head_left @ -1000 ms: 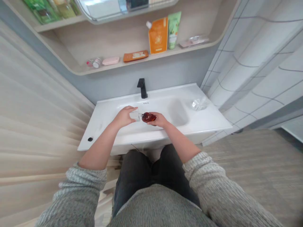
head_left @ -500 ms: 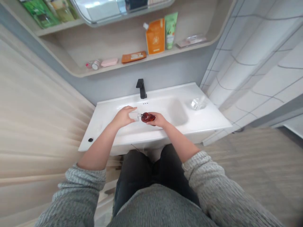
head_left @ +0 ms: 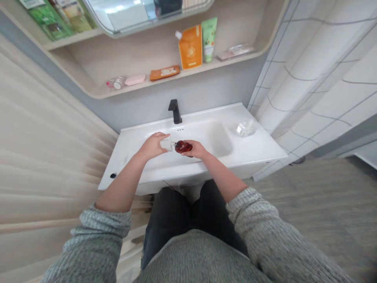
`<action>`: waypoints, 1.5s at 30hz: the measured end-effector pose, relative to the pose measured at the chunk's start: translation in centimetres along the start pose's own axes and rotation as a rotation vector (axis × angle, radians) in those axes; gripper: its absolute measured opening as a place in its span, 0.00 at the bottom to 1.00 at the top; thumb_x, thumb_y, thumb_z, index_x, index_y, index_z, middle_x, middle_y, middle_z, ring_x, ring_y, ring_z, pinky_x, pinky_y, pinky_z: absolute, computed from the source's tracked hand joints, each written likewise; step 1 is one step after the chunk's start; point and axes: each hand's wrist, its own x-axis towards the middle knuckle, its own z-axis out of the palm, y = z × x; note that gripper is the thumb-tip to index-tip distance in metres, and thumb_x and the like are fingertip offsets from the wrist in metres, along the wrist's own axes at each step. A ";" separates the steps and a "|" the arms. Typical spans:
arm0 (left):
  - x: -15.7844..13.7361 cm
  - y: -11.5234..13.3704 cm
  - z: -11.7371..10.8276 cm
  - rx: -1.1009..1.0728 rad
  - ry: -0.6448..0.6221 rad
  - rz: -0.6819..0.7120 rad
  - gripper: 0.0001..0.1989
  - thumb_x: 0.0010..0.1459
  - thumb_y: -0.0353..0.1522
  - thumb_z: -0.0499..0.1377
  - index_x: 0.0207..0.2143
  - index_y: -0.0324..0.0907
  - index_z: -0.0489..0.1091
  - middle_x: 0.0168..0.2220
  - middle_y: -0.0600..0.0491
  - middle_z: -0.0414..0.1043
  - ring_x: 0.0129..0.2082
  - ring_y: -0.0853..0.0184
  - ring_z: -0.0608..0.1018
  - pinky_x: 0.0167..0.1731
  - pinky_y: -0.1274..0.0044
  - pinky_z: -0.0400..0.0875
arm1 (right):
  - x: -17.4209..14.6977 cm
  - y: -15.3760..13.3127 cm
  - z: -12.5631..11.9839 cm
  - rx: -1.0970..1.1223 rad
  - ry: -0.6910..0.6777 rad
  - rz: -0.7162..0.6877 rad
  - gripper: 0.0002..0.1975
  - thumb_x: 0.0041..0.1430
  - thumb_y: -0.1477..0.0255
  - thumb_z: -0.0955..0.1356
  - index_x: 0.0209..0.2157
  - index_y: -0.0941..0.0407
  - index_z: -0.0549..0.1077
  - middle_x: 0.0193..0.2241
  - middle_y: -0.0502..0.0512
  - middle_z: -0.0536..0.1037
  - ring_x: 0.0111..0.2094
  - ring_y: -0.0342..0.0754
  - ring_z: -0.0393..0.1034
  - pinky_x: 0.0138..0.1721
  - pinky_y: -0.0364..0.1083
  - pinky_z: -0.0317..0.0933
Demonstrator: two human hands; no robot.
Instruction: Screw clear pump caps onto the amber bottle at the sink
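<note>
Over the white sink basin [head_left: 219, 137], my left hand [head_left: 153, 146] is closed round a small clear container [head_left: 166, 145]. My right hand [head_left: 196, 149] grips a dark red-brown bottle [head_left: 183, 147], tilted on its side with its narrow neck pointing left. The bottle's neck meets or nearly meets the mouth of the clear container; whether they touch I cannot tell. My right fingers partly hide the bottle's body. Just behind both hands stands the black faucet [head_left: 176, 111].
A clear plastic item [head_left: 246, 128] rests on the counter's right side, a small black round piece [head_left: 113, 175] on its left. Above, a shelf [head_left: 118, 92] carries an orange pouch [head_left: 191, 47], a green tube [head_left: 209, 41] and a pink soap-like bar [head_left: 135, 80]. A curtain [head_left: 44, 129] hangs at left.
The camera view has shifted very slightly. Both hands keep the same hold, with the bottle and the clear container in nearly the same place.
</note>
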 end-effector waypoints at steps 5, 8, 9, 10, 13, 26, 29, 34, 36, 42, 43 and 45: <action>0.2 0.0 -0.1 0.020 0.005 0.011 0.41 0.52 0.41 0.76 0.69 0.46 0.78 0.60 0.44 0.80 0.59 0.48 0.82 0.66 0.58 0.77 | 0.0 -0.1 0.0 -0.011 0.006 -0.004 0.38 0.44 0.60 0.87 0.58 0.54 0.86 0.43 0.55 0.89 0.44 0.58 0.84 0.52 0.53 0.77; 0.3 0.1 -0.3 0.030 -0.005 0.018 0.41 0.52 0.41 0.76 0.69 0.46 0.78 0.61 0.44 0.80 0.59 0.48 0.82 0.66 0.58 0.77 | 0.0 0.0 0.0 -0.018 0.014 -0.004 0.39 0.43 0.60 0.87 0.58 0.54 0.86 0.44 0.55 0.89 0.45 0.59 0.84 0.54 0.54 0.76; 0.3 0.1 -0.4 0.032 -0.009 0.019 0.41 0.53 0.41 0.76 0.69 0.46 0.78 0.61 0.43 0.80 0.59 0.47 0.82 0.66 0.58 0.76 | 0.0 0.0 0.0 -0.017 0.013 -0.003 0.39 0.43 0.60 0.87 0.58 0.54 0.86 0.44 0.55 0.90 0.45 0.59 0.84 0.54 0.55 0.76; 0.4 0.2 -0.5 0.033 -0.012 0.018 0.41 0.53 0.42 0.76 0.69 0.46 0.78 0.61 0.43 0.80 0.59 0.47 0.82 0.66 0.57 0.76 | 0.0 0.0 0.0 -0.014 0.012 -0.001 0.39 0.43 0.59 0.87 0.58 0.55 0.85 0.44 0.55 0.90 0.45 0.59 0.84 0.55 0.55 0.76; 0.5 0.3 -0.7 0.038 -0.019 0.015 0.40 0.53 0.45 0.76 0.69 0.47 0.79 0.61 0.44 0.79 0.60 0.47 0.81 0.66 0.57 0.76 | 0.0 0.0 0.0 0.007 0.011 -0.006 0.40 0.43 0.59 0.87 0.58 0.55 0.85 0.46 0.55 0.90 0.47 0.59 0.84 0.57 0.54 0.75; 1.3 1.2 -1.9 0.063 -0.030 0.035 0.40 0.52 0.44 0.77 0.67 0.48 0.80 0.60 0.43 0.80 0.58 0.46 0.82 0.65 0.56 0.77 | -0.1 -0.4 0.3 0.051 0.059 0.023 0.41 0.42 0.59 0.87 0.60 0.55 0.85 0.46 0.56 0.90 0.47 0.59 0.84 0.55 0.54 0.77; 1.5 1.4 -2.1 0.069 -0.037 0.036 0.40 0.52 0.43 0.77 0.67 0.47 0.80 0.60 0.43 0.80 0.58 0.46 0.82 0.65 0.56 0.76 | -0.1 -0.4 0.3 0.075 0.047 0.025 0.42 0.43 0.59 0.87 0.60 0.56 0.84 0.45 0.56 0.89 0.45 0.58 0.84 0.52 0.53 0.77; 1.8 1.6 -2.5 0.089 -0.052 0.051 0.40 0.52 0.42 0.77 0.68 0.47 0.79 0.61 0.42 0.80 0.60 0.45 0.81 0.66 0.56 0.76 | -0.2 -0.5 0.3 0.066 0.067 0.000 0.39 0.42 0.60 0.87 0.58 0.56 0.86 0.45 0.56 0.90 0.47 0.59 0.84 0.55 0.55 0.77; 2.0 1.7 -2.6 0.098 -0.058 0.059 0.40 0.53 0.41 0.76 0.68 0.46 0.79 0.60 0.42 0.80 0.59 0.45 0.81 0.66 0.56 0.76 | -0.2 -0.5 0.3 0.081 0.065 0.001 0.38 0.43 0.61 0.87 0.57 0.55 0.86 0.45 0.56 0.90 0.47 0.59 0.84 0.56 0.55 0.77; 2.4 1.9 -2.7 0.119 -0.059 0.070 0.40 0.53 0.41 0.76 0.69 0.46 0.79 0.61 0.42 0.80 0.60 0.45 0.81 0.66 0.56 0.76 | -0.2 -0.4 0.3 0.088 0.071 0.003 0.37 0.44 0.60 0.87 0.56 0.54 0.86 0.44 0.55 0.89 0.46 0.59 0.84 0.55 0.55 0.77; 2.4 2.0 -2.7 0.118 -0.060 0.072 0.40 0.53 0.41 0.75 0.69 0.46 0.79 0.61 0.42 0.80 0.60 0.44 0.81 0.66 0.56 0.76 | -0.2 -0.3 0.3 0.083 0.079 0.002 0.37 0.44 0.60 0.87 0.56 0.54 0.86 0.44 0.55 0.89 0.47 0.59 0.84 0.56 0.55 0.77; 2.5 2.0 -2.8 0.115 -0.062 0.071 0.40 0.53 0.41 0.75 0.69 0.46 0.79 0.61 0.42 0.80 0.60 0.45 0.81 0.66 0.56 0.76 | -0.2 -0.3 0.2 0.077 0.095 0.005 0.38 0.43 0.61 0.87 0.57 0.55 0.86 0.45 0.55 0.89 0.48 0.59 0.84 0.57 0.56 0.77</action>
